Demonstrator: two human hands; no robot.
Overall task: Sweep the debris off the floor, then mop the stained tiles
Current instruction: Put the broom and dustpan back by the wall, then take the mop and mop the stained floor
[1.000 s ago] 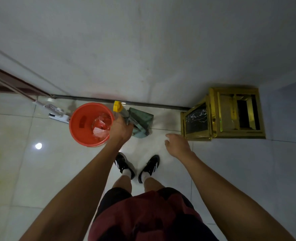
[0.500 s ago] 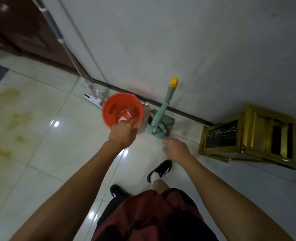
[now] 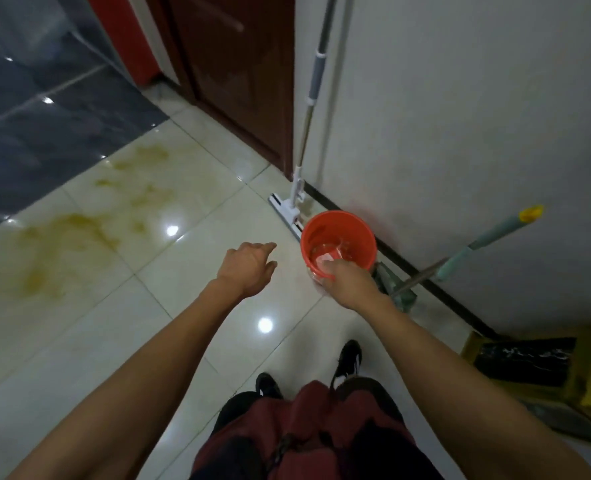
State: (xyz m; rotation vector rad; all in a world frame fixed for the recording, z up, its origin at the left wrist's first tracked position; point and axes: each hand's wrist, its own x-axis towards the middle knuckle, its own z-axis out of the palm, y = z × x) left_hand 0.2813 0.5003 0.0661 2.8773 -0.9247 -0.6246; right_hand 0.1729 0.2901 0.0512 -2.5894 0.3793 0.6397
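The wall (image 3: pixel 460 116) closes off the right side, and everything crowds along its foot. The mop (image 3: pixel 309 109) leans upright against the wall's corner, its flat head on the floor just behind the orange bucket (image 3: pixel 339 233). The right hand (image 3: pixel 347 282) is at the bucket's near rim. Just right of the bucket the green dustpan (image 3: pixel 396 289) sits, its handle slanting up against the wall. Further right, a gold bin (image 3: pixel 547 368) blocks the corner. Left of the bucket the tiled floor (image 3: pixel 131 306) lies open around the left hand (image 3: pixel 249 268), out to the yellow stains (image 3: pixel 72 237).
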